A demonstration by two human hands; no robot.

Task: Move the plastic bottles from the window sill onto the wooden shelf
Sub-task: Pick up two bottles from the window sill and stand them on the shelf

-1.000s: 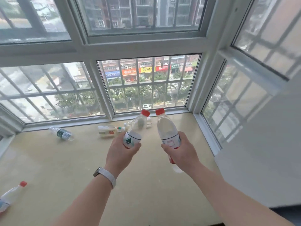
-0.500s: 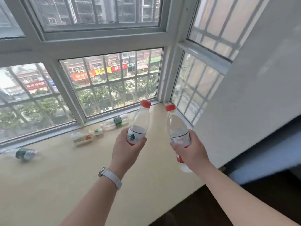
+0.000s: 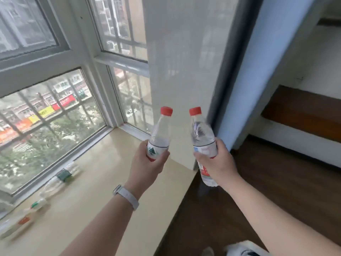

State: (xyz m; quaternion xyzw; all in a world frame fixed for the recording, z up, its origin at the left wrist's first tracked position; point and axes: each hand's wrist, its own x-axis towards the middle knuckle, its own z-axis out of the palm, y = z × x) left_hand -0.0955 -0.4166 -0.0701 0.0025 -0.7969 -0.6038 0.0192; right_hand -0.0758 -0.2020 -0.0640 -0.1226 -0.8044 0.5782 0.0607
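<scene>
My left hand (image 3: 147, 164) grips a clear red-capped bottle with a green-triangle label (image 3: 160, 133), held upright over the right end of the beige window sill (image 3: 103, 182). My right hand (image 3: 218, 163) grips a second clear red-capped bottle (image 3: 202, 137) with a red and white label, held upright past the sill's edge, above the dark floor. Two more bottles lie on the sill by the window: a green-labelled bottle (image 3: 63, 175) and a blurred bottle with a red mark (image 3: 22, 218). A dark wooden shelf (image 3: 302, 111) hangs on the wall at the right.
A white glossy wall panel (image 3: 184, 71) and a blue door frame (image 3: 258, 61) stand between the sill and the shelf. Dark wooden floor (image 3: 267, 191) lies below. My feet (image 3: 239, 250) show at the bottom edge.
The view has swung right, away from the window. Both hands carried their bottles right, the right bottle now past the sill's edge. The wooden shelf has come into view.
</scene>
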